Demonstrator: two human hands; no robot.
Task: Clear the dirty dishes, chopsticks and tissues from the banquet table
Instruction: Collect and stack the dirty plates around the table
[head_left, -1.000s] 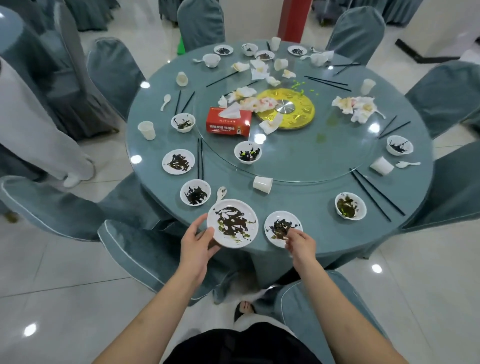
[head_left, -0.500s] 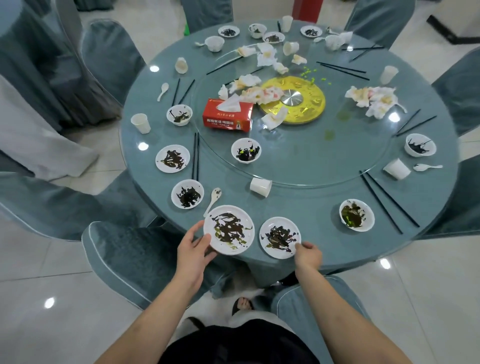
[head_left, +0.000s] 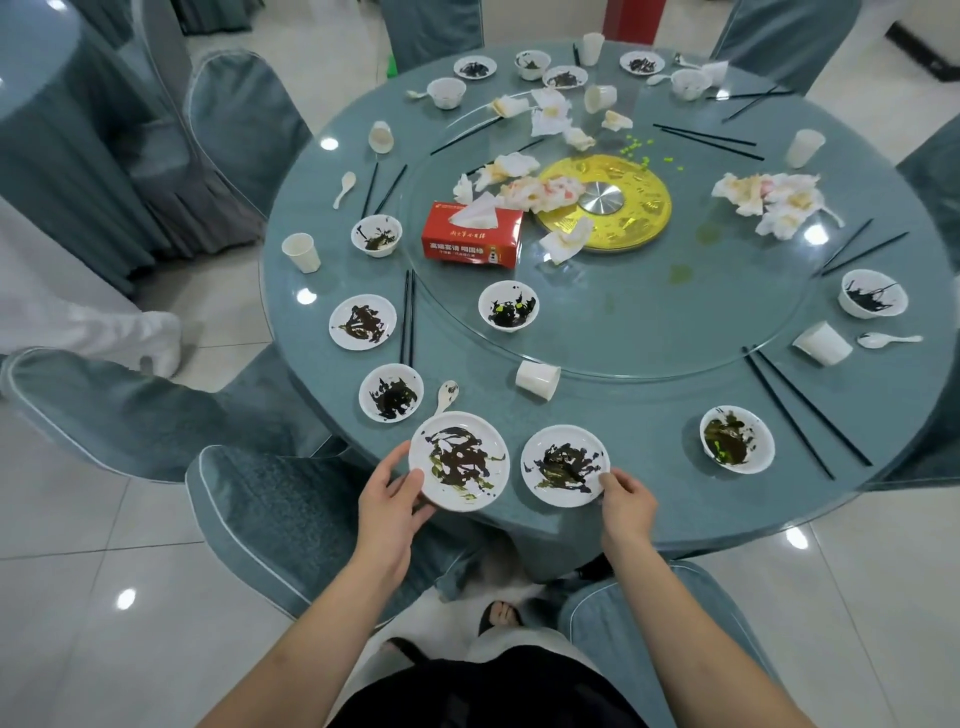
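Big round table (head_left: 613, 415), blue-green, full of dirty dishes. At its near edge, two white plates side by side. Bigger plate (head_left: 459, 461) gripped on its left rim by left hand (head_left: 389, 506). Smaller plate (head_left: 565, 465) pinched at its right rim by right hand (head_left: 626, 501).

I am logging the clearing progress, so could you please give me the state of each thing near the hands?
Left hand: grips the larger white sauce-smeared plate by its rim.
Right hand: pinches the smaller white sauce-smeared plate at its edge.
White paper cup near the glass turntable: tipped on its side.
Red tissue box: open, a tissue sticking out.
White plastic spoon: dirty, lying on the table.
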